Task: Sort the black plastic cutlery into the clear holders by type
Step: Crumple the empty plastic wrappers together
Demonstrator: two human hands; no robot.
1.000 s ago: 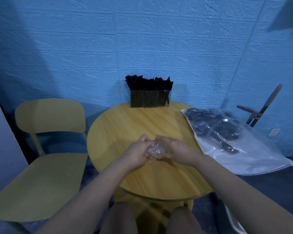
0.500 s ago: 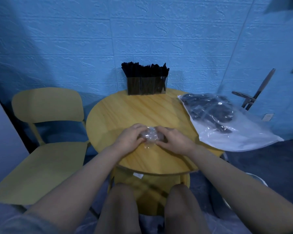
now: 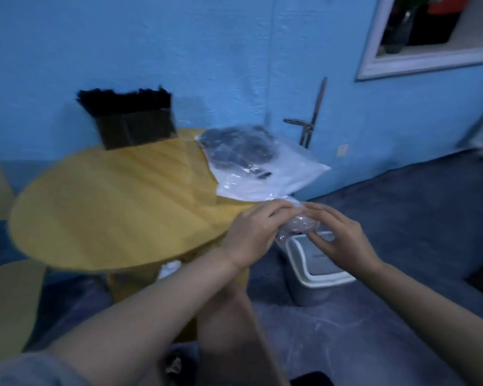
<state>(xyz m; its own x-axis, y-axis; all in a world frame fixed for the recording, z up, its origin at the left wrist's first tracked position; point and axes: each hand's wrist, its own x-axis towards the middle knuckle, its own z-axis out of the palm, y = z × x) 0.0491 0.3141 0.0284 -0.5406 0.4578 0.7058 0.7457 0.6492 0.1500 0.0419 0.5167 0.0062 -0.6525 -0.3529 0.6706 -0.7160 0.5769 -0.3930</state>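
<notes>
My left hand (image 3: 255, 232) and my right hand (image 3: 339, 236) together hold a crumpled clear plastic wrapper (image 3: 300, 224) in the air, past the right edge of the round wooden table (image 3: 109, 207) and above a white bin (image 3: 315, 266). The clear holders (image 3: 135, 126), full of black cutlery, stand at the table's far edge against the blue wall. A large clear bag (image 3: 251, 162) with more black cutlery lies on the table's right side and hangs over the edge. The picture is blurred by motion.
The white bin stands on the dark blue floor right of the table. A yellow chair (image 3: 6, 302) is at the lower left. A folding metal stand (image 3: 311, 121) leans by the wall, and a white window frame (image 3: 430, 59) is at the upper right.
Both hands carried the crumpled wrapper from over the table's middle to the right, off the table and above the bin. My view swung right with them.
</notes>
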